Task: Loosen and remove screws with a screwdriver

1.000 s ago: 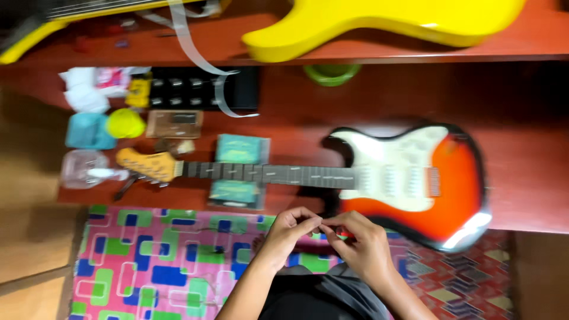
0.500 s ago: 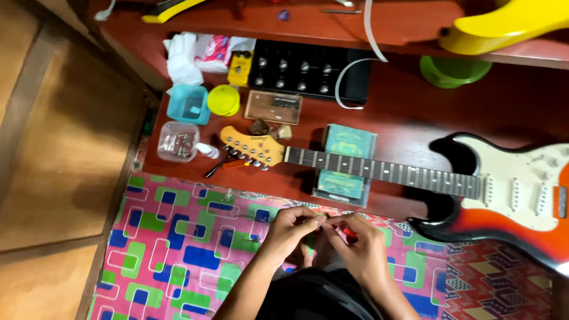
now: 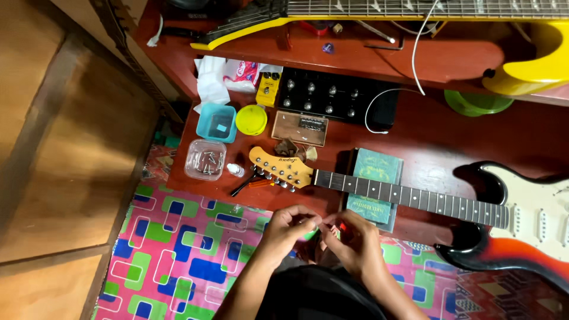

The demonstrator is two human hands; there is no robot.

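Note:
My left hand [image 3: 288, 227] and my right hand [image 3: 351, 240] meet over my lap, fingers pinched together on a small item that shows a bit of red and green; it is too small to tell what it is. Just beyond them a red-and-white electric guitar [image 3: 527, 228] lies flat on a low red wooden table [image 3: 427, 133], its neck [image 3: 409, 198] resting on a green book [image 3: 373, 188] and its pale headstock [image 3: 281, 168] pointing left.
Left of the headstock sit a clear box of small metal parts [image 3: 205, 160], a teal tub [image 3: 217, 122], a yellow lid [image 3: 251, 120] and a small bottle [image 3: 236, 170]. A black pedal board [image 3: 332, 98] and yellow guitar [image 3: 533, 65] lie farther back. A colourful patterned mat [image 3: 178, 249] covers the floor.
The view has swung left and down, so the guitar body slides to the right edge. My hands stay together over my lap, still working the small item.

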